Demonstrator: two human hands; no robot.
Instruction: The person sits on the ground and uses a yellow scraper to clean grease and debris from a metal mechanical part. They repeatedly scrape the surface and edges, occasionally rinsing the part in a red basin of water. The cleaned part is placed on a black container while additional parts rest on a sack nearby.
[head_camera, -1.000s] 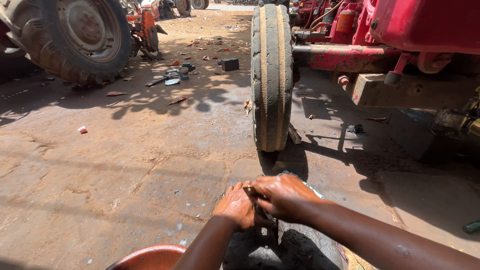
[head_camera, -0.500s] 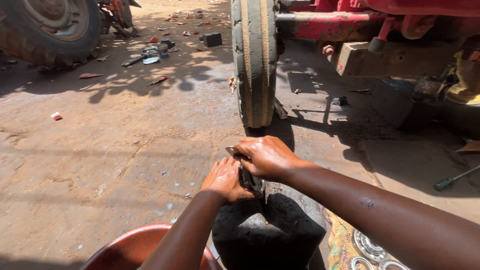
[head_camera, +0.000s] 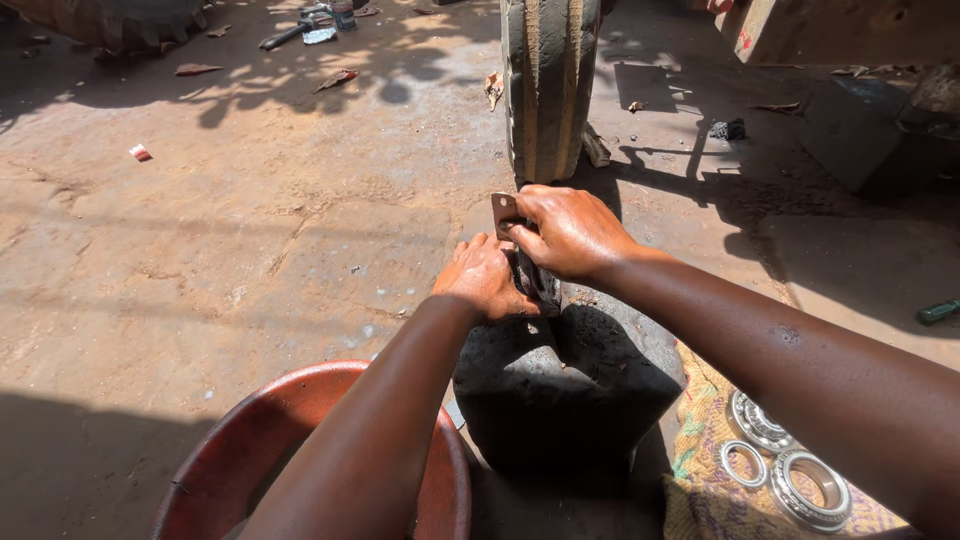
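While both hands bear on same piece, right hand (head_camera: 570, 232) clenched over top of flat metal part (head_camera: 505, 213), left hand (head_camera: 487, 280) gripping it lower down. Part stands upright on dark block (head_camera: 570, 385), block apparently serving as firm rest. Red basin (head_camera: 235, 465) just left of block; bearing rings (head_camera: 790, 470) on woven cloth (head_camera: 700, 440) right. Narrow tractor tyre (head_camera: 545, 85) beyond.

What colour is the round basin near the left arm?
The round basin is reddish-brown, seen best in the head view.
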